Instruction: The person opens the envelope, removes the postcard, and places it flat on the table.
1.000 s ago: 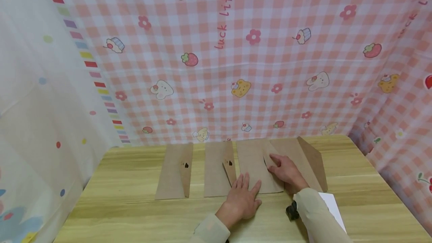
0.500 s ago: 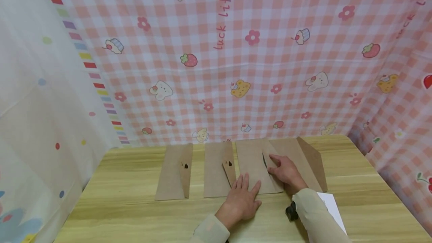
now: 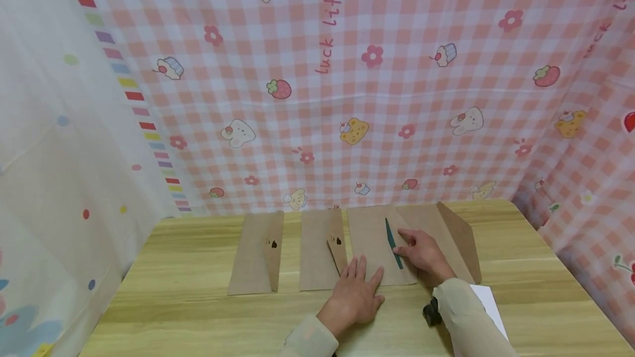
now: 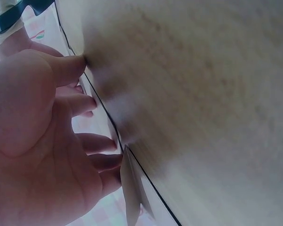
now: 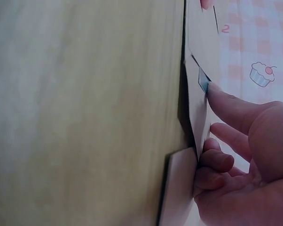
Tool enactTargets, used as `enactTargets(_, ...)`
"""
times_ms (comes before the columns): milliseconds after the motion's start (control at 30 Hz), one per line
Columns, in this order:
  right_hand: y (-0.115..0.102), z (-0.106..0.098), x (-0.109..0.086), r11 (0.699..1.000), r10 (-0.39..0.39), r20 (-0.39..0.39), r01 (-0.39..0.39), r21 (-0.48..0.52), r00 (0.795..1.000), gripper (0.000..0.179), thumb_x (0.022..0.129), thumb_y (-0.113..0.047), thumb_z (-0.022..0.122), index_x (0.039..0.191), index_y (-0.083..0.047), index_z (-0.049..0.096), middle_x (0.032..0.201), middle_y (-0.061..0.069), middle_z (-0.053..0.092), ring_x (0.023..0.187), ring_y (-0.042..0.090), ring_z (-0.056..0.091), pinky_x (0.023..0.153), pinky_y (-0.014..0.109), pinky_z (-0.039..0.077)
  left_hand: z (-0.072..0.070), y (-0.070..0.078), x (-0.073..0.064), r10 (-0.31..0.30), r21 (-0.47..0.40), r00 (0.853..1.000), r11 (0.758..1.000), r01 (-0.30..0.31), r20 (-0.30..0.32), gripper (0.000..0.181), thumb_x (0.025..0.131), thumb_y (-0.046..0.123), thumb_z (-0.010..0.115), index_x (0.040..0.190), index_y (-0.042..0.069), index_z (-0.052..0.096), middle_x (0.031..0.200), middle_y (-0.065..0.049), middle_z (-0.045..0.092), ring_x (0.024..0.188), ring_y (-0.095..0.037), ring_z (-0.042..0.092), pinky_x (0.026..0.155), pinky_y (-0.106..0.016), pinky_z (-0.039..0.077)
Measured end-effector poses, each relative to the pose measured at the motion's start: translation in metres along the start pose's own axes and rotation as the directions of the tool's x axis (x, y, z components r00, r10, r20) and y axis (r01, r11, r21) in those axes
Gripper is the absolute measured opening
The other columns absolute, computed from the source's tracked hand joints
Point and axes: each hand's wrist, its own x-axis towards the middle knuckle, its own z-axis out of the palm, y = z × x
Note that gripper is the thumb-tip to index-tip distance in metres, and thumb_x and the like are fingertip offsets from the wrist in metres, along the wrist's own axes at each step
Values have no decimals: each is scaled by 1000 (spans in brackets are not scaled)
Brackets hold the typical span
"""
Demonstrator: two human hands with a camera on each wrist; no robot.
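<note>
Several flat brown paper envelopes lie in a row; the one between my hands is the third from the left [image 3: 367, 230]. My right hand [image 3: 421, 255] grips its flap [image 3: 397, 219], index finger extended over the paper and other fingers bent in. The thumb tip meets a narrow dark green piece [image 3: 391, 238] showing at the flap's edge, also visible as a green sliver [image 5: 203, 82] in the right wrist view. My left hand [image 3: 354, 293] rests with spread, straight fingers across the lower edges of this envelope and the second one [image 3: 315, 252].
The leftmost envelope [image 3: 250, 252] and the second carry small dark prints. On the right, an envelope [image 3: 429, 219] has its flap [image 3: 463, 236] spread outward. White paper [image 3: 488, 304] lies partly under my right sleeve on the wooden table [image 3: 198, 313]. A pink checked cloth [image 3: 317, 98] hangs behind.
The dark slit at the flap's edge has widened, and a long green strip now shows there. Both hands have stayed almost in place.
</note>
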Motion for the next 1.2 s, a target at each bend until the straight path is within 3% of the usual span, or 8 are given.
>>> enactTargets(233, 2, 0, -1, 1000, 3, 8, -3, 26, 1000, 59, 91, -14, 72, 143, 0, 49, 86, 10, 54, 106, 30, 49, 89, 41, 43, 0, 0, 1, -6, 9, 1000, 1000, 6, 16, 58, 103, 51, 41, 157, 36, 27, 164, -10, 22, 151, -28, 21, 120, -38, 23)
enactTargets(400, 1, -1, -2, 997, 5, 21, -7, 80, 1000, 60, 91, -11, 71, 145, 1, 47, 124, 26, 60, 117, 30, 47, 94, 41, 44, 1, 0, 1, -6, 28, 1000, 1000, 5, 14, 58, 103, 52, 40, 157, 37, 26, 164, -10, 22, 151, -27, 21, 120, -38, 23)
enactTargets(467, 2, -1, -1, 999, -16, 14, 16, 44, 1000, 59, 91, -12, 71, 143, 2, 48, 119, 25, 62, 109, 29, 51, 88, 38, 46, 1, 0, 1, -7, 30, 1000, 1000, 6, 16, 58, 103, 52, 39, 157, 37, 26, 164, -9, 22, 151, -27, 21, 120, -38, 23)
enactTargets(500, 2, -1, -1, 999, -27, 11, 27, 22, 1000, 58, 91, -13, 72, 143, 2, 49, 106, 23, 64, 101, 28, 53, 84, 36, 46, 1, 0, 1, -8, 29, 1000, 1000, 7, 16, 58, 103, 52, 39, 157, 37, 26, 164, -9, 22, 151, -27, 21, 120, -38, 23)
enactTargets(567, 3, -2, 0, 998, -54, 2, 54, -24, 999, 57, 91, -14, 72, 141, 3, 51, 84, 12, 58, 86, 24, 51, 75, 32, 41, 1, 0, 1, -9, 28, 1000, 1000, 9, 20, 58, 103, 52, 39, 157, 38, 26, 164, -9, 22, 151, -27, 20, 120, -38, 23)
enactTargets(633, 3, -2, 1, 996, -70, -1, 70, -53, 998, 56, 91, -14, 72, 140, 3, 52, 74, 4, 47, 76, 21, 47, 70, 31, 37, 1, 0, 1, -10, 25, 1000, 1000, 9, 22, 58, 103, 52, 40, 157, 38, 26, 164, -9, 22, 151, -27, 20, 120, -38, 23)
enactTargets(1100, 5, -3, 1, 998, -47, 17, 48, -32, 999, 57, 91, -18, 72, 142, 1, 51, 72, 2, 43, 72, 19, 44, 66, 29, 35, 0, -1, 3, -10, 12, 999, 1000, 10, 32, 58, 102, 53, 41, 156, 39, 27, 164, -8, 22, 151, -26, 21, 120, -37, 23)
enactTargets(1200, 5, -2, 1, 999, -35, 25, 35, -7, 999, 59, 91, -18, 72, 143, 1, 50, 75, 4, 44, 77, 22, 46, 68, 30, 36, 0, -1, 4, -10, 7, 1000, 1000, 10, 29, 58, 102, 52, 43, 156, 38, 29, 163, -9, 24, 151, -26, 22, 120, -37, 24)
